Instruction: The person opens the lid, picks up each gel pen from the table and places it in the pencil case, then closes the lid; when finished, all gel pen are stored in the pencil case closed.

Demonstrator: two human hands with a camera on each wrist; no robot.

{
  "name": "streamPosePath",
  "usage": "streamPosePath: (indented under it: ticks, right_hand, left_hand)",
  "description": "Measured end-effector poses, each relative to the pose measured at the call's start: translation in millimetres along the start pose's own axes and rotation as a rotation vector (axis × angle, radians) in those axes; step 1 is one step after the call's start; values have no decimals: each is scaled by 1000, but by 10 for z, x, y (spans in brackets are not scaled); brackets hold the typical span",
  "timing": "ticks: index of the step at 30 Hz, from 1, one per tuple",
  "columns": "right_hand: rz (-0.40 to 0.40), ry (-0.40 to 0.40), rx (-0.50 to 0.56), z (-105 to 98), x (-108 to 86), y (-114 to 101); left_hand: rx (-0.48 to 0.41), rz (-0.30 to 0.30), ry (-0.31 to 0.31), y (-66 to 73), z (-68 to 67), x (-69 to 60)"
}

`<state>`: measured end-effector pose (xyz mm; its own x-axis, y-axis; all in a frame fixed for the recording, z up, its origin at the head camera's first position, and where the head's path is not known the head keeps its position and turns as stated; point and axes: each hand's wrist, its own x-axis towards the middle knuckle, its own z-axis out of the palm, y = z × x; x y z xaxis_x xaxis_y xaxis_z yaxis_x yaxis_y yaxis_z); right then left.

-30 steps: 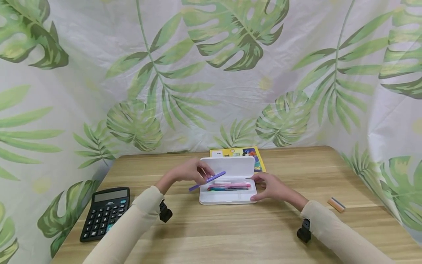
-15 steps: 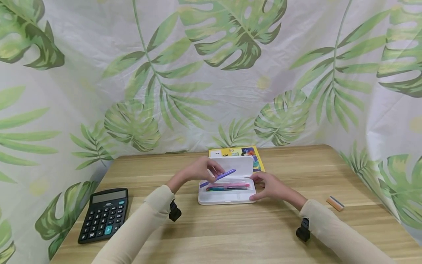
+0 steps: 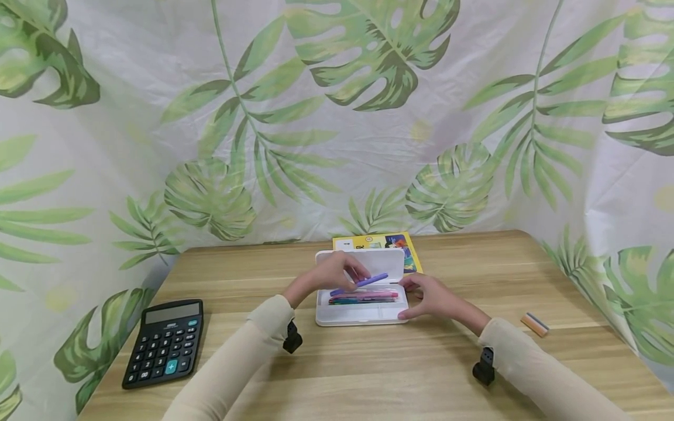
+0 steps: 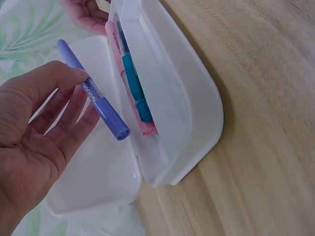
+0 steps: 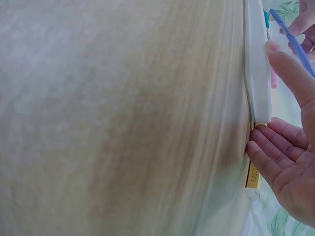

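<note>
My left hand point(image 3: 333, 273) pinches a purple pen point(image 4: 93, 91) between thumb and fingers, tilted above a white pencil case point(image 3: 344, 316). The case stands with its lid point(image 4: 93, 182) raised. In its long compartment lie several pens, among them a pink one point(image 3: 388, 294) and a teal one point(image 4: 132, 81). My right hand point(image 3: 436, 299) holds the right end of the case. In the right wrist view its thumb point(image 5: 290, 69) lies on the case's rim and the other fingers sit at the end wall.
A yellow booklet point(image 3: 413, 257) lies behind the case, partly covered by the lid. To the left is a black calculator point(image 3: 165, 342). A small striped eraser-like block point(image 3: 535, 324) lies on the right of the wooden table point(image 3: 368, 374). Leaf-patterned cloth point(image 3: 368, 164) hangs behind.
My left hand has moved right with the purple pen, from the case's left side to over its pen compartment. My right hand has stayed at the case's right end.
</note>
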<state>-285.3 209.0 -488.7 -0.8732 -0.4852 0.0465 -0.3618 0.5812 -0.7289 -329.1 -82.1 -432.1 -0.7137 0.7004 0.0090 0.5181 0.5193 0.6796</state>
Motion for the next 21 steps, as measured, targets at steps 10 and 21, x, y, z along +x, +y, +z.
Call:
streamPosePath:
  ticks: [10,21]
  right_hand:
    - [-6,11,-35,1,5,4]
    - [-8,17,-25,-6,-5,-4]
  left_hand:
    - [13,-10,-5,-32,123,137]
    - [21,17,-10,-70,163,172]
